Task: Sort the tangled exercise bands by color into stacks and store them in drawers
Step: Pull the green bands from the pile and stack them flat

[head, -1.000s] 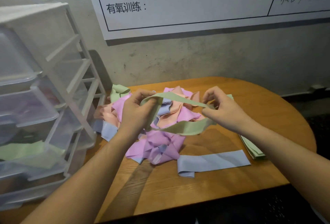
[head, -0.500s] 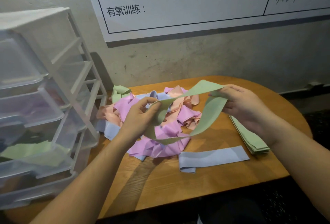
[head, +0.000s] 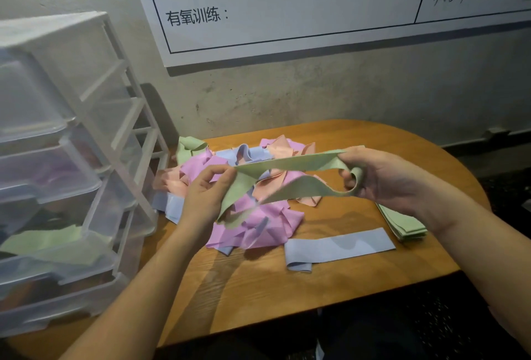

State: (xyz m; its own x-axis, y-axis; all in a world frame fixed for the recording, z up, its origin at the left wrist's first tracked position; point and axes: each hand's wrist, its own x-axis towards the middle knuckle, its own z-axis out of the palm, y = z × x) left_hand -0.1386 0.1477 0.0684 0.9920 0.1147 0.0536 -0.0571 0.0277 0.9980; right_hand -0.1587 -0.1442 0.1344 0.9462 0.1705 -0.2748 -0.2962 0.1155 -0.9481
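straightening one green band [head: 290, 167] is the step in hand, judging by how it hangs stretched between both hands above the tangled pile [head: 253, 216], the landmark for everything else. nearest the viewer, just in front of the pile, a blue band [head: 339, 247] lies flat on the tabletop [head: 287, 288] with one end folded under. over the pile's near-left side the left hand [head: 204, 196] has its grip closed on one end of the green band, thumb and fingers pinching the fabric while a loose tail drops toward the pink strips. over the pile's right side the right hand [head: 382, 178] has its grip closed too, fingers curled through the band's other loop. to the right of the pile, partly hidden under the right wrist, sits a green stack [head: 402, 224], neat and flat. left of the pile stands a clear drawer unit [head: 57, 158]; green fabric shows in one lower drawer and something pinkish in the one above. beyond the pile, a white chart [head: 287, 15] hangs on the wall.

the pile holds pink, peach, blue and at least one more green strip at its far-left edge, so sorting looks early to midway. the next move probably calls for flattening the twist out of the held band, then laying it squarely on the green stack.
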